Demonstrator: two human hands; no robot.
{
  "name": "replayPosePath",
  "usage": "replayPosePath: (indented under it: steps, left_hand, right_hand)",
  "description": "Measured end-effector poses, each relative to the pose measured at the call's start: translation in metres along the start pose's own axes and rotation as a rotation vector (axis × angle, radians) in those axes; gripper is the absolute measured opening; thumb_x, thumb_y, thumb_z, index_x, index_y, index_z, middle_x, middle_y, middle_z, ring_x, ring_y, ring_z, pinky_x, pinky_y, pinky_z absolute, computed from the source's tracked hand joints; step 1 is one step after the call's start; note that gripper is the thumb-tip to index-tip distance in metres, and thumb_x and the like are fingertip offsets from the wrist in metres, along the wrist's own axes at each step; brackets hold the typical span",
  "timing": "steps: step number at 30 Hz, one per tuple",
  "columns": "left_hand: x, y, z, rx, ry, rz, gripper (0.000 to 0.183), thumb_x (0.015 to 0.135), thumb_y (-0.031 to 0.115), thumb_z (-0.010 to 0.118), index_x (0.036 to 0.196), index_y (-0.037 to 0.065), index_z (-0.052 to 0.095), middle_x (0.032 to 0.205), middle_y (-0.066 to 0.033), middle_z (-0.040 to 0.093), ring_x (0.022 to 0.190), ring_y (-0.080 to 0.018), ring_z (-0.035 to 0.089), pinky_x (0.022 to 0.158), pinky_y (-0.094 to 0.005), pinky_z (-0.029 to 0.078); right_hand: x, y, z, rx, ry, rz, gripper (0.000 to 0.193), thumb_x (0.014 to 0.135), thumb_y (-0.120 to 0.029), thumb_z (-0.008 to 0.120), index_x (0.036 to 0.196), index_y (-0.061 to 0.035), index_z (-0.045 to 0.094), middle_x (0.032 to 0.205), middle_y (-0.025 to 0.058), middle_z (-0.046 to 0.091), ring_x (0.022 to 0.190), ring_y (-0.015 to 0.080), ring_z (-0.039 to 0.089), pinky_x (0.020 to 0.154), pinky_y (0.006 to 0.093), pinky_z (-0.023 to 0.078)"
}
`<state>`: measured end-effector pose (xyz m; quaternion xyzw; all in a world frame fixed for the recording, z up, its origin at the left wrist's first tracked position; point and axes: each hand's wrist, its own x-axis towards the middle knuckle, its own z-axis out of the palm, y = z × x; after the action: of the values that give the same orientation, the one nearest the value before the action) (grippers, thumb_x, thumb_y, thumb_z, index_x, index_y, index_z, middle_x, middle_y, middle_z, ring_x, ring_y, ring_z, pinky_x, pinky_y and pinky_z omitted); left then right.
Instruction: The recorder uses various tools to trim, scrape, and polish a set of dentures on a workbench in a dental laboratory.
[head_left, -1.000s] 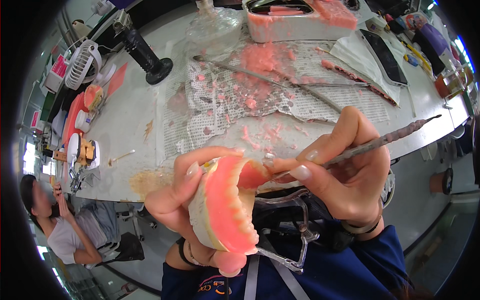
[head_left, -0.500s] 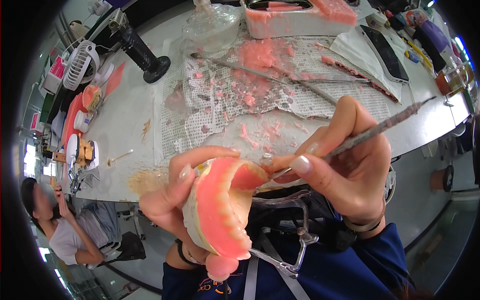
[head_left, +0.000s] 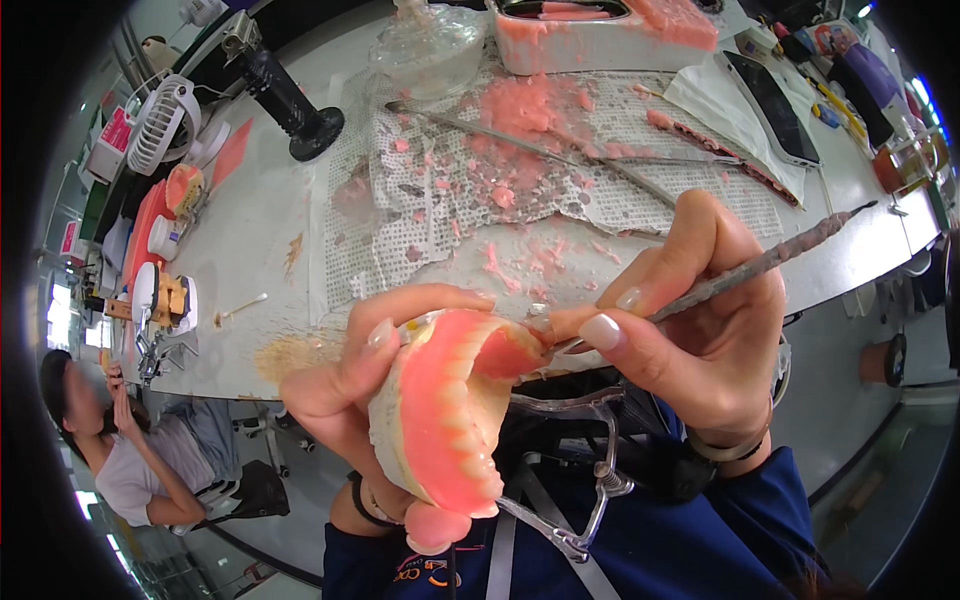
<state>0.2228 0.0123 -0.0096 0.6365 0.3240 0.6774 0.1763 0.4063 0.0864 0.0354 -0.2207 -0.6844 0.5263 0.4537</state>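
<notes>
- Left hand: gripping curved, cream-based dental model (gum surface glossy pink) at grey tabletop's near edge.
- Right hand: pinching slender, crusted metal tool near model's rim.

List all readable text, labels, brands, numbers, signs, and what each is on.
Printed paper: dense print, too small to read.
Navy shirt: partly visible lettering, not copied out here.
Pink-and-white box: print too small to read.
White jar: label too blurred.

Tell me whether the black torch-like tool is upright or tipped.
Upright: the black torch-like tool stands on its round base on the table, metal head uppermost.
</notes>
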Motion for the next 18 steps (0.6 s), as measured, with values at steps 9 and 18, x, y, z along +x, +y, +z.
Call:
replayPosePath:
  steps: [9,18]
  left_hand:
    - [0.003,0.011,0.018,0.047,0.169,-0.152,0.093,0.079,0.083,0.040,0.132,0.007,0.030,0.113,-0.0305,0.052,0.080,-0.0295,0.062,0.061,-0.0353,0.055]
    - [0.007,0.029,0.017,-0.044,0.321,-0.452,0.091,0.081,0.085,0.027,0.125,0.004,0.034,0.111,-0.0284,0.053,0.072,-0.0290,0.061,0.053,-0.0353,0.052]
  right_hand:
    - [-0.001,-0.003,-0.006,0.009,-0.024,0.039,0.024,0.079,0.007,0.069,0.082,-0.0002,0.046,0.070,0.0159,0.065,0.078,0.0262,0.072,0.070,0.0291,0.059]
    - [0.005,0.006,0.006,0.432,0.144,-0.165,0.017,0.096,-0.007,0.054,0.098,-0.0032,0.037,0.089,0.0232,0.065,0.072,0.0300,0.071,0.067,0.0358,0.061]
